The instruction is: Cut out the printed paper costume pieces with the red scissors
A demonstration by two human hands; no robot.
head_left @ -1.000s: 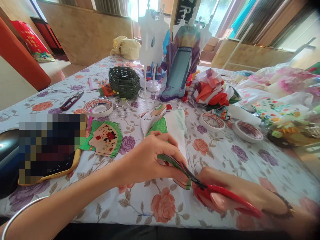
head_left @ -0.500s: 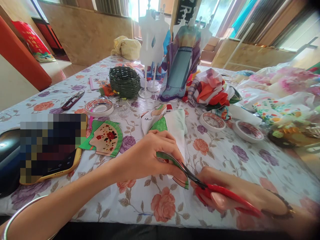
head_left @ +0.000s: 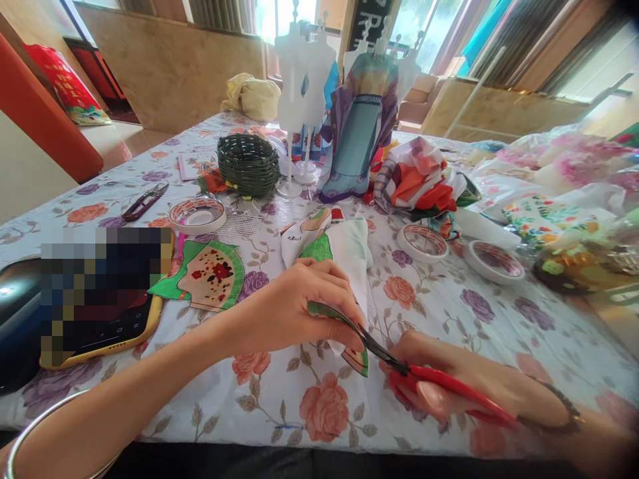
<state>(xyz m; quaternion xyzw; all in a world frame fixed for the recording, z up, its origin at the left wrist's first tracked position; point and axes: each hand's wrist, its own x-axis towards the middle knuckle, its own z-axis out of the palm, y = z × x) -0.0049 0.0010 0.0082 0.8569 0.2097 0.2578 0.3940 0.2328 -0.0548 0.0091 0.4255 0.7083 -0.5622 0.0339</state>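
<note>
My left hand [head_left: 309,306] pinches a small green-edged fabric piece [head_left: 355,359] between thumb and fingers, over the middle of the table. Red-handled scissors [head_left: 456,389] are in my right hand [head_left: 439,372], whose fingers wrap round the handles. The dark blades reach left to the edge of the piece, beside my left fingertips. Behind my left hand lies white and green fabric [head_left: 347,249]. A cut-out with a watermelon-like green border and red flowers [head_left: 212,276] lies flat to the left.
A phone [head_left: 114,299] lies at the left, near thread snips [head_left: 144,201] and a tape roll [head_left: 198,214]. Further back stand a dark basket [head_left: 248,166], white mannequins [head_left: 304,86] and a dressed one [head_left: 357,133]. Two tape rolls [head_left: 423,242] and plastic bags [head_left: 554,179] are at the right.
The held piece and the scissor blades have shifted slightly left. Both hands keep their hold.
</note>
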